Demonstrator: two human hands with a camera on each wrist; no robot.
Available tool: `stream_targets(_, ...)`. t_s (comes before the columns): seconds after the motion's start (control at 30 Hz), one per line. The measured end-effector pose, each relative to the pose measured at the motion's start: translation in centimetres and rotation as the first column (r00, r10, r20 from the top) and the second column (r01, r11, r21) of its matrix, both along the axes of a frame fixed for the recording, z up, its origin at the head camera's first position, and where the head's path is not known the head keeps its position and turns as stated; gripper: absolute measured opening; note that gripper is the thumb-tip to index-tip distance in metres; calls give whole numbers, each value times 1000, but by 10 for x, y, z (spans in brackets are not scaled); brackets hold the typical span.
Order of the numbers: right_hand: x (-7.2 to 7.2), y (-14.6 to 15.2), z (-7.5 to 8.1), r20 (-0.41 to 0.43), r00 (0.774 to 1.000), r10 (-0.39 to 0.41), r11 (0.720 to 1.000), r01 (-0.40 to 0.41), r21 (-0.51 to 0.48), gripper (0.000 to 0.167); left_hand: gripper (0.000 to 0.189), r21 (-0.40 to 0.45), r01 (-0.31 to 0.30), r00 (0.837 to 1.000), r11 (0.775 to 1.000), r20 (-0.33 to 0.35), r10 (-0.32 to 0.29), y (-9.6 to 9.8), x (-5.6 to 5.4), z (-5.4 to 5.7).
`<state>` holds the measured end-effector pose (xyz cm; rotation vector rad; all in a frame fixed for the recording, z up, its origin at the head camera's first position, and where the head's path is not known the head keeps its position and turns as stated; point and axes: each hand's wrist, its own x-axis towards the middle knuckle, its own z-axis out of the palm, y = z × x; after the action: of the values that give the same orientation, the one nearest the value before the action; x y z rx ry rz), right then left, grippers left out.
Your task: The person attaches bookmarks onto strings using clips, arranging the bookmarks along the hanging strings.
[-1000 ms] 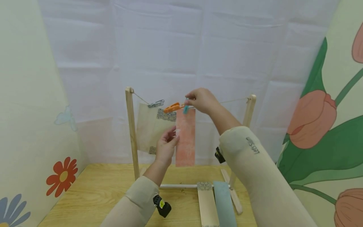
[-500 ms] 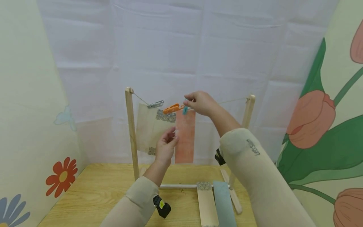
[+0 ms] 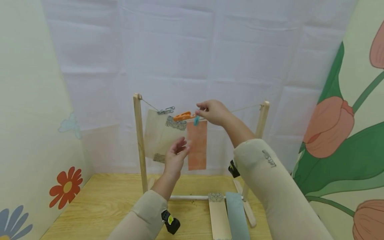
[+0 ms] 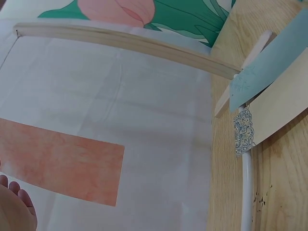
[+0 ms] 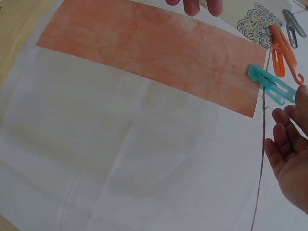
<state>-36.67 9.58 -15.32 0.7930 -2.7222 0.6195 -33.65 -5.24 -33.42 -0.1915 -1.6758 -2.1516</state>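
Note:
A coral-pink paper strip (image 3: 197,146) hangs from a thin string between two wooden posts. A teal clothespin (image 5: 272,84) clamps its top edge to the string. My right hand (image 3: 213,111) is right at the clothespin's handle end, thumb and forefinger spread apart. Left of the strip my left hand (image 3: 175,158) hovers palm up, fingers loosely bent and holding nothing. An orange hook-ended clothespin (image 3: 183,116) and a grey clothespin (image 3: 166,110) sit farther left on the string, with a beige sheet (image 3: 154,136) with patterned lace-like corners below them.
Wooden posts (image 3: 139,143) rise at both ends of the string. A white rod (image 3: 189,197) joins them low down; a cream strip (image 3: 220,216) and a light-blue strip (image 3: 238,213) drape over it. A white cloth (image 3: 180,50) hangs behind, above the wooden tabletop (image 3: 99,200).
The right hand's thumb and forefinger have parted from the teal clothespin. The left fingers have come away from the pink strip's edge. The strip's top has sunk slightly and its lower end swung back.

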Motion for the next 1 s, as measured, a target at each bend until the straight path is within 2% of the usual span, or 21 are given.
stream_targets(0.3, -1, 3, -3, 16, 1000, -12, 999, 13, -40, 47, 46, -14, -21, 1000, 1000, 14, 21, -2, 2, -2)
stream_targets(0.43, 0, 7, -4, 9, 1000, -20, 997, 20, -77, 47, 46, -16, -13, 999, 1000, 30, 14, -4, 3, -4)
stream_targets(0.6, 4, 15, -7, 18, 1000, -20, 993, 22, -119, 49, 45, -39, 2, 998, 999, 55, 0, -6, 5, -12)
stream_targets(0.77, 7, 25, -13, 49, 999, -10, 988, 18, -156, 51, 45, -47, 16, 999, 999, 47, -13, -5, 6, -22)
stream_targets(1.0, 13, 36, -23, -36, 999, 1, 973, -9, -229, 50, 46, -35, 62, 996, 997, 59, -60, -2, 10, -34)
